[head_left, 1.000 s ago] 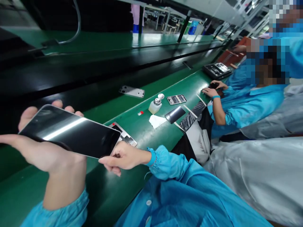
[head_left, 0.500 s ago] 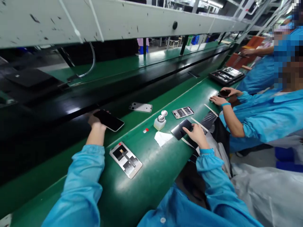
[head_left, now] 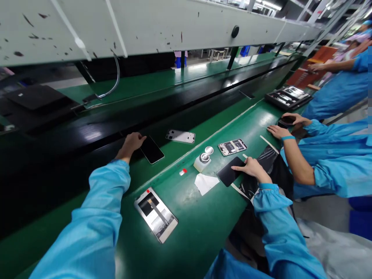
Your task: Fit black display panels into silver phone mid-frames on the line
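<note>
My left hand (head_left: 132, 142) reaches far out and rests on the near end of a black phone (head_left: 152, 150) that lies flat at the edge of the dark conveyor belt (head_left: 87, 131); its fingers curl loosely over the phone's end. On a second dark phone panel (head_left: 229, 174) lying on the green bench (head_left: 197, 217), my right hand (head_left: 251, 169) lies flat with fingers stretched. Between my arms an opened phone frame (head_left: 156, 214) lies face up.
A white phone frame (head_left: 180, 136) lies beyond the black phone. A small white bottle (head_left: 202, 162), a round cap (head_left: 209, 150), a white wipe (head_left: 205, 183) and another open frame (head_left: 232, 147) sit mid-bench. A co-worker's hands (head_left: 277, 131) and a black tray (head_left: 287, 97) are at right.
My left hand carried the black phone from close to me out to the belt and laid it down. My right hand moved from the phone's corner to the dark panel on the bench.
</note>
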A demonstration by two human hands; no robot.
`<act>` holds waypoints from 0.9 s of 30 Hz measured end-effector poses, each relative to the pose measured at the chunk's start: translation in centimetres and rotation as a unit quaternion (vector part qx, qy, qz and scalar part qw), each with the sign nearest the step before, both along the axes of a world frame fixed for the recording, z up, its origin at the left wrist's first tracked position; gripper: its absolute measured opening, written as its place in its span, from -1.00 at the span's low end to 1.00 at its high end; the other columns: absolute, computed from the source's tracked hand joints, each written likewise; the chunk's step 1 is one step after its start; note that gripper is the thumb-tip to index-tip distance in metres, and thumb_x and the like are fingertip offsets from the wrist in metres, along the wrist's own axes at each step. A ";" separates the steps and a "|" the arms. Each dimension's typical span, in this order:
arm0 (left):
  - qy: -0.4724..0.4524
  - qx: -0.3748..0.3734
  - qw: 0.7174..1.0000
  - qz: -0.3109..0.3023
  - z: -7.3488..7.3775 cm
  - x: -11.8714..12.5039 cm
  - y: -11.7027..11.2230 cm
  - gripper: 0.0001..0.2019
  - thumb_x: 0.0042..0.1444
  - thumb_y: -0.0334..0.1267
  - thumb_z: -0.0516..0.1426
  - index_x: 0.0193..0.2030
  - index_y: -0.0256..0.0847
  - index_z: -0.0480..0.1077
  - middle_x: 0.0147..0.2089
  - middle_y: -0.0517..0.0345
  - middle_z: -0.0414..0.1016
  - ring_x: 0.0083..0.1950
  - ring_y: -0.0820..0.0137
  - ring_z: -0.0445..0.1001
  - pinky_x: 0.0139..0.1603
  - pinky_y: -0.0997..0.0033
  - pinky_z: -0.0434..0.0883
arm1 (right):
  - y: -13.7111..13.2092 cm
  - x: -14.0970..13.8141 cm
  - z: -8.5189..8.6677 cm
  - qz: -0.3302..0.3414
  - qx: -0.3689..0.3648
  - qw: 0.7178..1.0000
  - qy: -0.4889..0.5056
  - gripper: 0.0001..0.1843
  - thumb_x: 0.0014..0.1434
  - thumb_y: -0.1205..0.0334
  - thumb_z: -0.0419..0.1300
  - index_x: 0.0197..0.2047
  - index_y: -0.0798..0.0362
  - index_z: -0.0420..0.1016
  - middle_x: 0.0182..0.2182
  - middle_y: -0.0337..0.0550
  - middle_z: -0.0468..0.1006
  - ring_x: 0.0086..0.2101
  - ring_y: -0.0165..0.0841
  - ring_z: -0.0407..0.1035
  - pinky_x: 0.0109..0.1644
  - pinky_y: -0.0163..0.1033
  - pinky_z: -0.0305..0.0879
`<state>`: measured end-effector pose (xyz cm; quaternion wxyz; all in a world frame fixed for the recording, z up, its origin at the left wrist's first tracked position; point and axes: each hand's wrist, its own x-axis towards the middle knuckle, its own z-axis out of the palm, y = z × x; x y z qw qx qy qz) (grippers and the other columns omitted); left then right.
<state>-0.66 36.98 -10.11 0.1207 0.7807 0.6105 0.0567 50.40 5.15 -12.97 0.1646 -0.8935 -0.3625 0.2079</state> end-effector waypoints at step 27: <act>-0.542 0.128 0.826 -0.083 7.0 5.8 -5.5 0.12 -0.06 0.60 0.31 0.53 0.07 0.16 0.36 -0.08 0.57 0.29 -0.06 0.65 0.42 -0.41 0.54 | -3.8 -8.6 5.9 -0.049 0.484 0.811 0.325 -0.63 0.20 -0.13 0.42 -0.15 -0.01 0.62 -0.34 -0.05 0.68 -0.38 -0.21 0.63 -0.41 -0.23 0.51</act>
